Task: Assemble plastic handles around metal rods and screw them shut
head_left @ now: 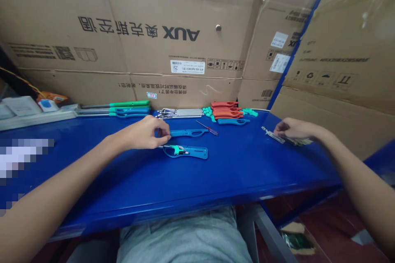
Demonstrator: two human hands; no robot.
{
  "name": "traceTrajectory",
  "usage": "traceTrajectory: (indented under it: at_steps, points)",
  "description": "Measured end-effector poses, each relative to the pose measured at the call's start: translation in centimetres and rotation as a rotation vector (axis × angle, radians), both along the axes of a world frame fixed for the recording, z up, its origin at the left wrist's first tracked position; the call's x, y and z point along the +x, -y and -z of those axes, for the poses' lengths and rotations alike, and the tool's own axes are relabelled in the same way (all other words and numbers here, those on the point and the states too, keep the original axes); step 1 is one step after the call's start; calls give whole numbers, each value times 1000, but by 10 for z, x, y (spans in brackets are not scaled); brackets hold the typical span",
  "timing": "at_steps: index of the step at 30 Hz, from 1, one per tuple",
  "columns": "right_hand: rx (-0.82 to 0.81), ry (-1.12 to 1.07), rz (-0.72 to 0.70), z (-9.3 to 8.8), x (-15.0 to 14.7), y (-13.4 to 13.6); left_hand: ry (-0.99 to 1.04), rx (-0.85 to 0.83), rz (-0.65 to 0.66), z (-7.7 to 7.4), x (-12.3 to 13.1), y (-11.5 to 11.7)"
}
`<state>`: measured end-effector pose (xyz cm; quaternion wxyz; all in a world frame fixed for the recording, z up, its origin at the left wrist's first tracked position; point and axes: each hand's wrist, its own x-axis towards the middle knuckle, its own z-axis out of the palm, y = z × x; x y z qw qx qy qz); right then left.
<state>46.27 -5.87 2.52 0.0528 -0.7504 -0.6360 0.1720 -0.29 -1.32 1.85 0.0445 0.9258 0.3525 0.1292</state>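
My left hand (147, 132) rests on the blue table (129, 181) with its fingers pinched at the left end of a blue plastic handle shell (189, 132). Just in front of it lies another blue handle shell (188, 152) fitted with a green trigger and a metal part. My right hand (293, 128) is far to the right, fingers curled down on a small pile of metal pieces (276, 135) near the table's right edge. A small red-handled screwdriver (207, 128) lies between the two hands.
Along the back edge lie green and blue long-handled tools (128, 109), a bundle of metal rods (180, 112), orange handle shells (226, 111) with green triggers (250, 111), and one more blue shell (233, 121). Cardboard boxes (173, 33) wall off the back and right. White items (21, 106) sit far left.
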Motion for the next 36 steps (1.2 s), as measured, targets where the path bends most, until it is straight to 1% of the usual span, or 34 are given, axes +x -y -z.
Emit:
traceTrajectory:
  at_steps: [2, 5, 7, 8, 11, 14, 16, 18, 20, 23, 26, 29, 32, 36]
  points:
    - [-9, -118, -111, -5, -7, 3, 4, 28, 27, 3, 5, 3]
    - [-48, -307, -271, -13, -30, 5, -5, 41, 79, 9, 12, 7]
    - [-24, -413, -353, -17, -53, 2, -15, 36, 106, 13, 16, 9]
    - [-5, -455, -373, -18, -65, -2, -12, 22, 112, 14, 17, 10]
    - [12, -533, -489, -19, -105, -18, -28, -55, 126, 16, 18, 10]
    - [17, -551, -629, -15, -143, -37, -45, -79, 138, 15, 17, 11]
    - [39, -485, -675, -11, -165, -46, -45, -86, 147, 14, 17, 12]
    - [119, -406, -652, -6, -184, -51, -45, -101, 151, 13, 17, 13]
    - [235, -326, -630, 0, -198, -52, -45, -113, 149, 12, 19, 15]
    - [368, -295, -680, 11, -212, -45, -30, -108, 156, 12, 21, 18]
    - [392, -275, -752, 22, -218, -34, -12, -88, 173, 14, 23, 19]
    - [470, -215, -812, 32, -219, -26, -4, -103, 176, 16, 23, 18]
    - [532, -216, -859, 39, -219, -25, 53, -167, 177, 18, 23, 15]
    - [557, -266, -887, 42, -219, -27, 132, -338, 177, 19, 26, 12]
